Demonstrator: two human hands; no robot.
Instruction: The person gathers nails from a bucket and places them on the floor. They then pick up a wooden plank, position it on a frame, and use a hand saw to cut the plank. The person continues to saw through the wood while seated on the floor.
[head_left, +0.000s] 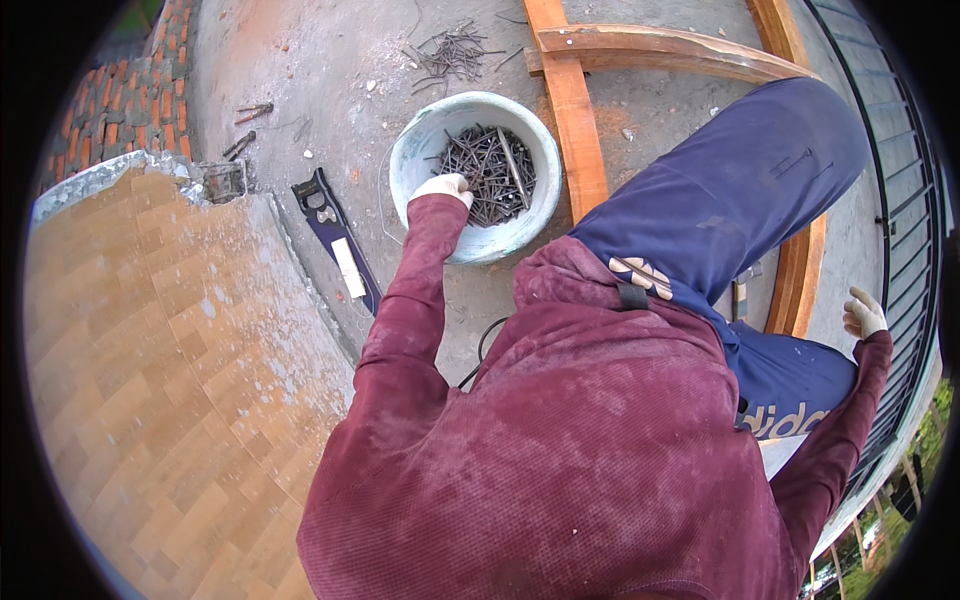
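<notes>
My left hand [441, 189], in a pale glove, is at the near-left rim of a whitish bucket [408, 160] holding several nails [480, 160]. Its fingers are curled down toward the nails, and what they grip, if anything, is hidden. My right hand [862, 313], also gloved, is out at the right beside my blue-trousered leg, near the black railing, with its fingers loosely bent and apart and nothing visible in them. A handsaw [325, 215] lies on the concrete left of the bucket.
Wooden beams [570, 120] lie right of the bucket and under my leg. Loose nails [450, 55] are scattered behind it. Two pliers-like tools [245, 125] lie upper left. A tiled slab [150, 350] and brickwork [120, 110] fill the left; a black railing [890, 200] runs along the right.
</notes>
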